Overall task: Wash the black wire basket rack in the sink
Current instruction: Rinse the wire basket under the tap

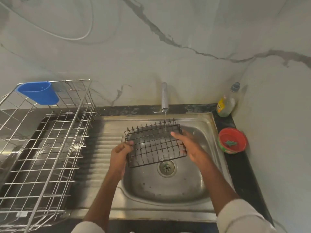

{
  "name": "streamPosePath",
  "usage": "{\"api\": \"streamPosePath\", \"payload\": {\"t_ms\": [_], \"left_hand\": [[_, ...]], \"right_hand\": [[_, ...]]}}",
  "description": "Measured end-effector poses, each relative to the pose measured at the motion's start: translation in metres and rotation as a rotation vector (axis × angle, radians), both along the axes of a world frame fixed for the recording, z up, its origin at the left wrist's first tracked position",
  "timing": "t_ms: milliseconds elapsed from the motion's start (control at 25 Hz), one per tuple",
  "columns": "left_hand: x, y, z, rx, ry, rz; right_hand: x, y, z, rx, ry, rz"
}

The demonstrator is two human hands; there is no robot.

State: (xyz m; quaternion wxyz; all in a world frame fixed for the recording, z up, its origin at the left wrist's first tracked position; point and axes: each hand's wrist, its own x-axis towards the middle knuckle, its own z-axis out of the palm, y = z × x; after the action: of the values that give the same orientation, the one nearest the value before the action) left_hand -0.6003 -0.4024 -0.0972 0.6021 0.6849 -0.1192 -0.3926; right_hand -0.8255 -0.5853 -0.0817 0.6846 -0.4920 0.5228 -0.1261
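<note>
Steel fills the near part of the view: the sink [168, 187] sits at six o'clock with its drain [167, 167] near the middle, bare of dishes. Just beyond the drain the black basket [155, 143] is held in the air over the bowl, tilted, probably so the water can run through the mesh and fall straight to the drain. The left hand [120, 153] grips its nine o'clock edge, fingers curled round the wire. The right hand [186, 145] lies along the three o'clock side, thumb over the rim; whether its fingers curl underneath I cannot tell. Holding both ends likely keeps the light frame steady under the stream. At twelve o'clock the tap [164, 96] runs a thin stream onto the far rim. At nine o'clock a steel drying rack [50, 140] with a blue cup [39, 92] stands on the surface. At three o'clock sits a red tub [232, 140], a soap bottle [227, 102] behind it.
</note>
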Motion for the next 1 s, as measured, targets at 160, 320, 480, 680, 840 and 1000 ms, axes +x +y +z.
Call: {"api": "streamPosePath", "payload": {"t_ms": [160, 320, 480, 680, 840, 1000], "left_hand": [[-0.011, 0.018, -0.006, 0.058, -0.184, 0.092], [-0.036, 0.025, -0.022, 0.214, -0.243, 0.002], [-0.051, 0.020, -0.032, 0.330, -0.317, -0.116], [-0.032, -0.062, 0.003, 0.061, -0.056, -0.099], [-0.017, -0.160, 0.038, -0.055, 0.421, -0.100], [-0.026, -0.189, 0.043, -0.138, 0.482, -0.050]], "right_hand": [[0.026, -0.013, 0.035, -0.105, -0.056, 0.163], [0.021, -0.016, 0.057, -0.217, -0.090, 0.238], [-0.017, -0.005, 0.058, -0.366, -0.008, 0.198], [-0.042, 0.025, 0.044, -0.770, 0.273, 0.218], [-0.049, 0.038, 0.028, -0.767, 0.333, 0.162], [-0.061, 0.034, 0.016, -0.520, 0.165, 0.038]]}}
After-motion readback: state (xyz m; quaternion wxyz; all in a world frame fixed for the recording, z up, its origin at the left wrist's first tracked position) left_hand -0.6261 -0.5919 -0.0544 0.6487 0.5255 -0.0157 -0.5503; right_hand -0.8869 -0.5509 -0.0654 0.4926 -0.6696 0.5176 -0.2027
